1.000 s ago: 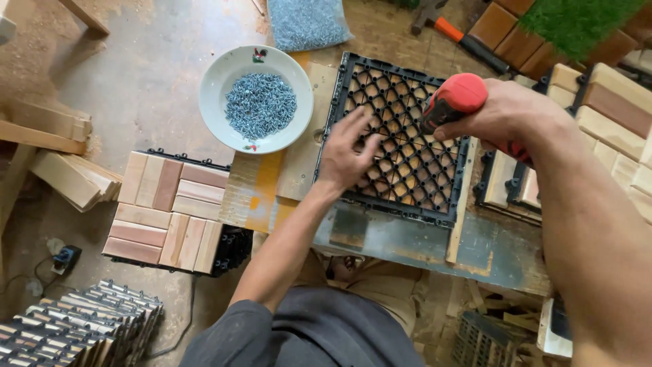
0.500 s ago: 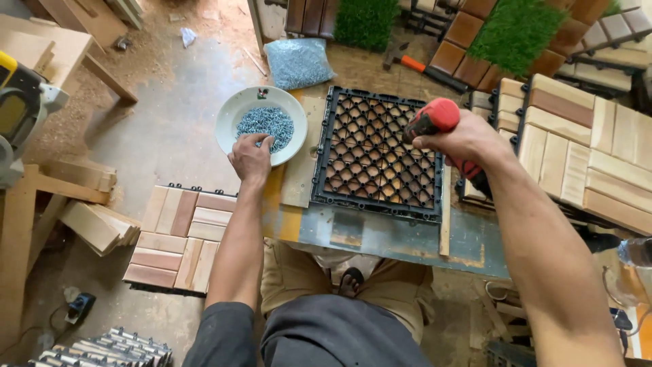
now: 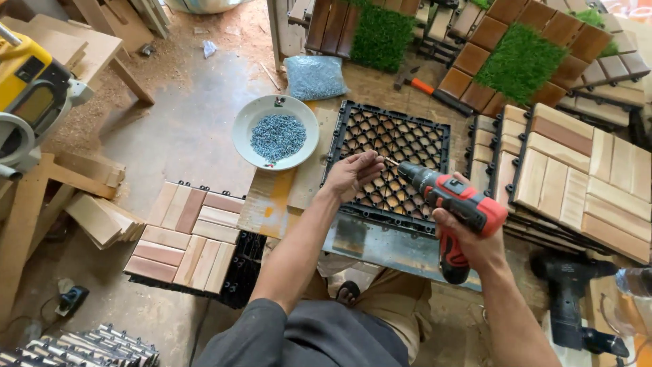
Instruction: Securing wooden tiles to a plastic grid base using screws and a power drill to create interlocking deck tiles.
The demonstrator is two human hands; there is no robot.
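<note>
Left hand [image 3: 352, 175]: fingers pressed together, pinching a small screw [image 3: 389, 162] at the drill's tip, held above the black grid tile.
Right hand [image 3: 468, 243]: closed round the handle of the red and black cordless drill [image 3: 451, 200], whose nose points left toward the screw.
Black grid tile [image 3: 397, 163]: lies underside up on the worktop [image 3: 387, 246], wooden slats showing through the lattice; directly beneath both hands.
White bowl [image 3: 275, 132]: round, full of silvery screws, just left of the tile.
Bag of screws [image 3: 314, 76]: clear plastic, on the floor beyond the bowl.
Wooden deck tiles [image 3: 187, 234]: one stack face up at lower left beside the worktop; another stack [image 3: 584, 177] to the right.
Second drill [image 3: 570, 299]: black, lying at lower right.
Grass tiles [image 3: 519, 61]: green squares at the top.
Yellow saw [image 3: 27, 95]: at the far left edge.
</note>
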